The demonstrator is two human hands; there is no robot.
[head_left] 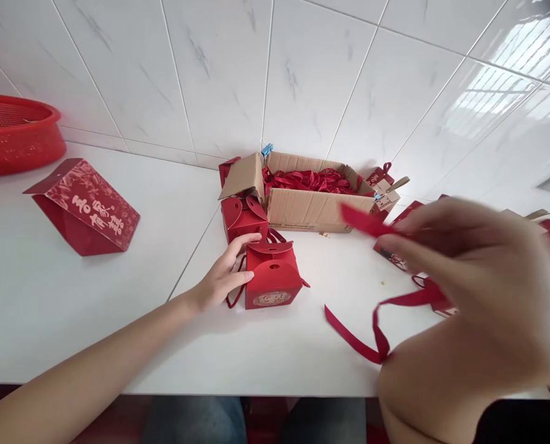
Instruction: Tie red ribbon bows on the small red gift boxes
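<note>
My left hand (224, 274) grips the left side of a small red gift box (274, 277), with the thumb on its front and the fingers reaching behind. The box stands upright on the white table, with slotted flaps on top, a pale round pattern on its front and a dark red cord at its side. Raised at the right and blurred by motion, my right hand (469, 265) pinches a red ribbon (349, 336). One ribbon end sticks out past the fingertips; the rest hangs down in a bend to the tabletop. Another red gift box (242, 217) stands just behind the held one.
Against the tiled wall, a cardboard box (312, 208) is full of red ribbons (309, 180). A larger red carton with white characters (94, 209) lies at left, near a red plastic basket (20, 145). More red boxes (395, 253) sit at right, partly behind my hand.
</note>
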